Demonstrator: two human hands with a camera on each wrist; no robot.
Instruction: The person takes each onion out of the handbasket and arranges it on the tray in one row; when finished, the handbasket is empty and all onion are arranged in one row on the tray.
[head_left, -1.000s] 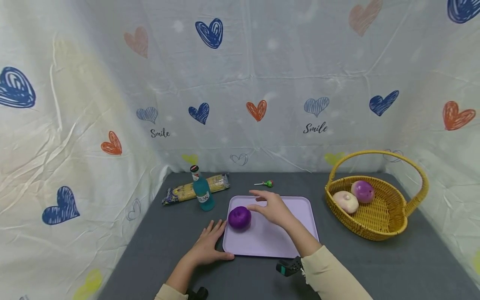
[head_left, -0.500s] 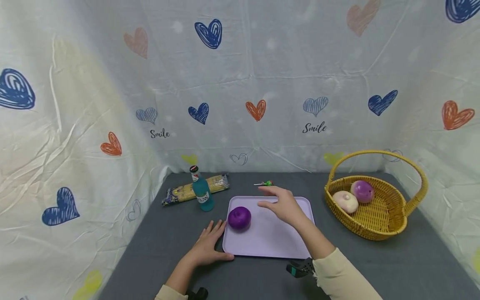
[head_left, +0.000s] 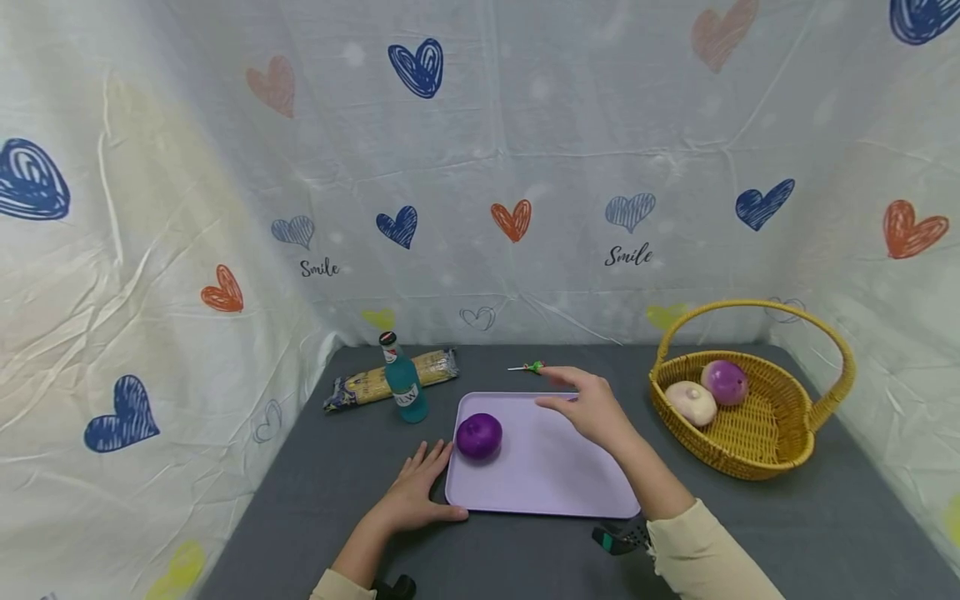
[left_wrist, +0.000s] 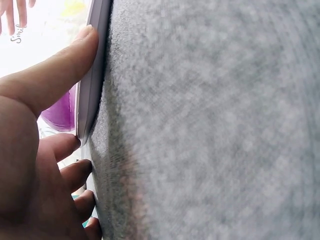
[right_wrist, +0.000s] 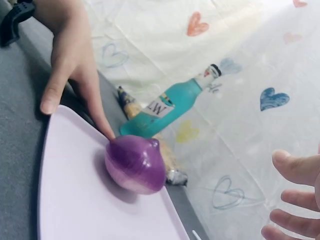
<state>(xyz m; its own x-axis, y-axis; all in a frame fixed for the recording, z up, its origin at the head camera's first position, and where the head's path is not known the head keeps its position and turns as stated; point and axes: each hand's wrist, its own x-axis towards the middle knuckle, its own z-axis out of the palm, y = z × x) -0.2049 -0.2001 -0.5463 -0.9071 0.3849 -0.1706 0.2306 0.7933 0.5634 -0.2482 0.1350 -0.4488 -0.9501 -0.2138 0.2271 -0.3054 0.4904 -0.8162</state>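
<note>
A glossy purple onion (head_left: 478,437) sits at the left end of a pale lilac tray (head_left: 555,475). My left hand (head_left: 417,492) rests at the tray's front left corner, its fingers spread; in the left wrist view the thumb (left_wrist: 75,55) touches the tray's edge. Over the back right part of the tray, my right hand (head_left: 596,408) hovers with thumb and fingers apart and nothing between them. The right wrist view shows the onion (right_wrist: 136,162) on the tray, away from the right hand (right_wrist: 300,195).
A blue-green bottle (head_left: 407,390) stands before a long yellow packet (head_left: 360,387) at back left. Behind the tray lies a small lollipop (head_left: 534,367). To the right is a handled wicker basket (head_left: 765,442) with a whitish bulb (head_left: 692,403) and a purple-and-white vegetable (head_left: 724,382).
My right hand has drawn away from the onion, moving right and slightly back across the tray. The left hand and the onion stay where they were.
</note>
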